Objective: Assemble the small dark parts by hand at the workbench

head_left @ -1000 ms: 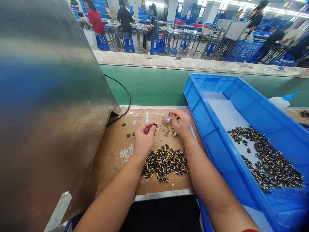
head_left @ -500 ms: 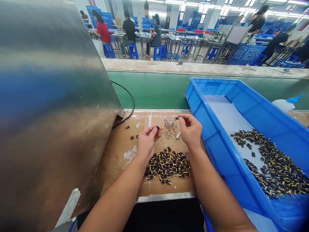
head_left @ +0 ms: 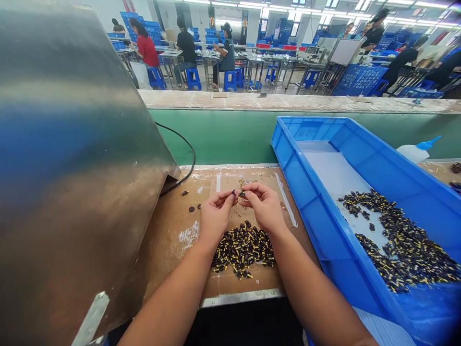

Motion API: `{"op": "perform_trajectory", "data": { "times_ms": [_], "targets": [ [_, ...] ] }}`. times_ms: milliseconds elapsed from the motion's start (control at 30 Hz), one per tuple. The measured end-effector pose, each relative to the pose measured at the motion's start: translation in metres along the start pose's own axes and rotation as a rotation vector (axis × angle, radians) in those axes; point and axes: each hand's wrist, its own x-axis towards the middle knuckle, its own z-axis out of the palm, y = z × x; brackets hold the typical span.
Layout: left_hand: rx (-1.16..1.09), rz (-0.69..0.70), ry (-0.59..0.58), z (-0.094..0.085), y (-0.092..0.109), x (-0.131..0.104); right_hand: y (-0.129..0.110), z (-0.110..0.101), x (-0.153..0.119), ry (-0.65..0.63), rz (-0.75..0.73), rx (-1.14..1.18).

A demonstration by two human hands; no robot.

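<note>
Over the cardboard-covered bench, my left hand (head_left: pixel 216 211) pinches a small dark round disc (head_left: pixel 233 192), seen nearly edge-on. My right hand (head_left: pixel 265 207) is closed on a small black and yellow piece (head_left: pixel 242 194) between thumb and fingertips. The two pieces are brought close together; whether they touch I cannot tell. Just below my hands lies a heap of small black and yellow pieces (head_left: pixel 243 252). Left of my left hand, a dark disc (head_left: pixel 191 209) rests on the cardboard beside another one, partly hidden by my fingers.
A large metal housing (head_left: pixel 72 168) rises on the left, with a black cable (head_left: pixel 192 149) behind it. To the right stands a blue crate (head_left: pixel 306 178) holding many similar pieces. A white bottle (head_left: pixel 412 153) with a blue nozzle is beyond it. Co-workers sit at far tables.
My right hand has come left and down with its piece, up to the disc in my left hand. The view has shifted slightly.
</note>
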Motion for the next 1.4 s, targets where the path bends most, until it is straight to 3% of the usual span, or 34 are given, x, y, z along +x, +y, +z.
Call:
{"op": "perform_trajectory", "data": {
  "times_ms": [133, 333, 433, 600, 867, 1400],
  "targets": [
    [-0.047, -0.001, 0.015, 0.002, 0.001, -0.001, -0.002, 0.002, -0.001, -0.014, -0.01, 0.015],
    [-0.269, -0.145, 0.18, 0.006, 0.012, 0.004, 0.0, 0.011, -0.004, 0.013, -0.007, 0.065],
    [-0.335, -0.187, 0.204, 0.002, 0.014, 0.011, 0.005, 0.012, -0.001, 0.015, -0.005, 0.055],
    [-0.393, -0.21, 0.208, -0.003, 0.019, 0.016, 0.005, 0.011, -0.003, 0.051, -0.15, -0.069],
    [-0.557, -0.29, 0.075, 0.001, 0.035, 0.006, 0.001, 0.016, -0.015, 0.025, -0.264, -0.094],
    [-0.556, -0.204, -0.076, -0.005, 0.028, 0.0, -0.002, 0.016, -0.022, -0.064, -0.391, -0.2]
  ]
}}
